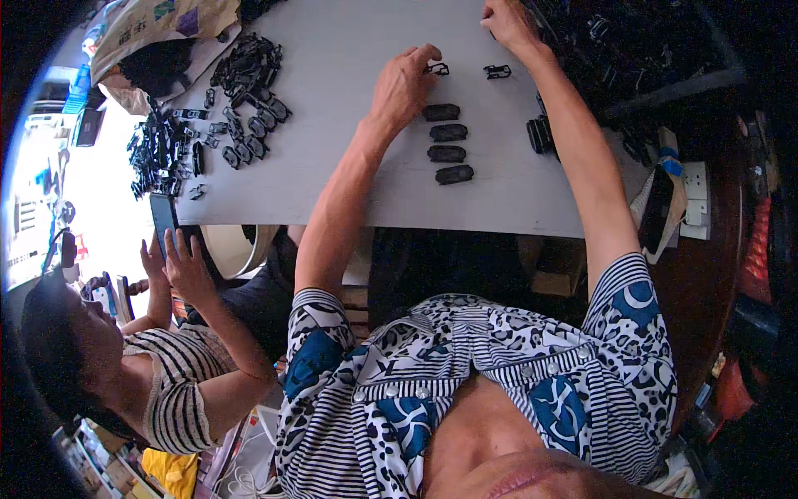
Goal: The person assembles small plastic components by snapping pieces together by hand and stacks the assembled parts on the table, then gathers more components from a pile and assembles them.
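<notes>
My left hand (405,81) is over the far middle of the table, fingers curled at a small black plastic frame (439,70) that they partly hide. Farther off and to the right, my right hand (507,25) is closed near the upper edge of the view; whatever is between its fingers cannot be made out. Between the two hands lies another open black plastic frame (497,72). Several dark oblong plastic pieces (449,132) form a column on the table, just below my left hand.
Loose black parts (249,66) are heaped on the grey table (332,25) at left, beside an open bag (137,33). A dark container of black parts (632,50) fills the far right. Stacked black pieces (540,135) lie near my right forearm. Someone at left holds a phone (164,214).
</notes>
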Demonstrator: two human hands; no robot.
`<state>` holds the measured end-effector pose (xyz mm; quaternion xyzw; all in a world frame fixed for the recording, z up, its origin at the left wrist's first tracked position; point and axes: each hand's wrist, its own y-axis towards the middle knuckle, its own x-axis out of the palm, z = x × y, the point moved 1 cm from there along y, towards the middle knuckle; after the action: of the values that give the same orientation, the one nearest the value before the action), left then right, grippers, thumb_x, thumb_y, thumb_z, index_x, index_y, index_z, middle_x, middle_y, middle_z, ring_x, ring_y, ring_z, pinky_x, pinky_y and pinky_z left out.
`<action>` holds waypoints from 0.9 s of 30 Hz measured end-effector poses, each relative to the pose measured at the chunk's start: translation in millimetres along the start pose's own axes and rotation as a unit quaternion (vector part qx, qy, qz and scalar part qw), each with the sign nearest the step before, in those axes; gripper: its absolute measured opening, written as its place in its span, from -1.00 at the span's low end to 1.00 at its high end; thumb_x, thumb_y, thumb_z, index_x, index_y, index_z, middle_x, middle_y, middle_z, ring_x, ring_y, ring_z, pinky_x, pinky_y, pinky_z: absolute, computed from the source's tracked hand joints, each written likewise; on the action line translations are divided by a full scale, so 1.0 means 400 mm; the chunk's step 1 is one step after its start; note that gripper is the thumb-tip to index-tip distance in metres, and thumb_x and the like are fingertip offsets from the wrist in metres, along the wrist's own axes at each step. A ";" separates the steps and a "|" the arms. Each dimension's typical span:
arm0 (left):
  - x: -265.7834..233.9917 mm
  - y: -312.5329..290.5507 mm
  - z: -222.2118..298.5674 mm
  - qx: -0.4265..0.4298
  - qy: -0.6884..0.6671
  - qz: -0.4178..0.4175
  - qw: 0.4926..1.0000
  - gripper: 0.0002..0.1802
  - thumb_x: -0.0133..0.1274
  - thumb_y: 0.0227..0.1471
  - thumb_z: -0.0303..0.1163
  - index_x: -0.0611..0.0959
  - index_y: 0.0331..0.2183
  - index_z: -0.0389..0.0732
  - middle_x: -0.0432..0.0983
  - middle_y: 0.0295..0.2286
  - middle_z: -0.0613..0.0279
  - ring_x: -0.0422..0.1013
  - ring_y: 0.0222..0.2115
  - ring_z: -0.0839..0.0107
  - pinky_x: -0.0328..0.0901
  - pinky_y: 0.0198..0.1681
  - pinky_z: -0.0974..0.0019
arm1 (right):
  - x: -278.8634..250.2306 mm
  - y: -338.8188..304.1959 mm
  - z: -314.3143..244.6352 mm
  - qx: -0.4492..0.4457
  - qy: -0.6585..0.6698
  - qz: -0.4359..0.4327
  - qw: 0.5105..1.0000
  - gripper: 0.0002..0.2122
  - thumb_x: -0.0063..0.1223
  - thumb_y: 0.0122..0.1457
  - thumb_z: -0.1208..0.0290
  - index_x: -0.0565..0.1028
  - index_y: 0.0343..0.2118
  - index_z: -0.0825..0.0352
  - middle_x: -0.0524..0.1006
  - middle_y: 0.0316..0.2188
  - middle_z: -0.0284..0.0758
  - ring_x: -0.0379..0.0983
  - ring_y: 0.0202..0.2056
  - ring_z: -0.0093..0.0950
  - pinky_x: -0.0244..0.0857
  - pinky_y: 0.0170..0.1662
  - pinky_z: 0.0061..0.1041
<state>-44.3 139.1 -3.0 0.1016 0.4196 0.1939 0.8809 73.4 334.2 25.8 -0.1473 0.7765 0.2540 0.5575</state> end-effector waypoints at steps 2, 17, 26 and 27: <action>-0.004 -0.008 -0.010 0.002 -0.020 0.009 1.000 -0.79 0.18 -0.14 -0.50 0.67 -0.33 -0.15 0.50 -0.32 0.09 0.47 -0.31 0.13 0.37 -0.24 0.20 | -0.004 -0.020 -0.025 -0.127 0.060 -0.053 0.989 -0.78 0.06 -0.07 0.44 0.56 -0.35 0.44 0.56 -0.36 -0.03 0.51 -0.29 -0.12 0.35 -0.18 -0.23; -0.028 -0.042 -0.019 0.000 0.028 0.056 0.998 -0.68 0.28 -0.31 -0.49 0.65 -0.35 -0.16 0.46 -0.30 0.09 0.42 -0.27 0.15 0.35 -0.20 0.19 | 0.006 -0.084 0.015 -0.255 -0.029 0.034 0.966 -0.75 0.16 0.00 0.34 0.49 -0.27 0.33 0.52 -0.46 -0.18 0.49 -0.32 -0.18 0.34 -0.25 -0.27; -0.018 -0.052 -0.013 -0.021 0.026 0.068 0.997 -0.72 0.29 -0.32 -0.46 0.67 -0.40 -0.19 0.47 -0.30 0.09 0.39 -0.22 0.10 0.32 -0.16 0.18 | 0.016 -0.141 -0.061 -0.235 0.079 -0.006 0.969 -0.74 0.08 0.04 0.45 0.49 -0.15 0.24 0.48 -0.45 -0.21 0.46 -0.32 -0.20 0.34 -0.20 -0.32; -0.022 -0.052 -0.015 -0.023 0.027 0.070 0.997 -0.72 0.29 -0.32 -0.46 0.67 -0.40 -0.19 0.47 -0.30 0.09 0.39 -0.22 0.10 0.32 -0.16 0.18 | 0.004 -0.139 -0.061 -0.238 0.080 -0.006 0.968 -0.74 0.08 0.04 0.45 0.49 -0.15 0.24 0.48 -0.45 -0.21 0.46 -0.32 -0.20 0.34 -0.20 -0.32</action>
<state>-48.6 116.6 -7.8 0.1054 0.4308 0.2671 0.8555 82.1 274.7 17.6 -0.3002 0.7350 0.4156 0.4437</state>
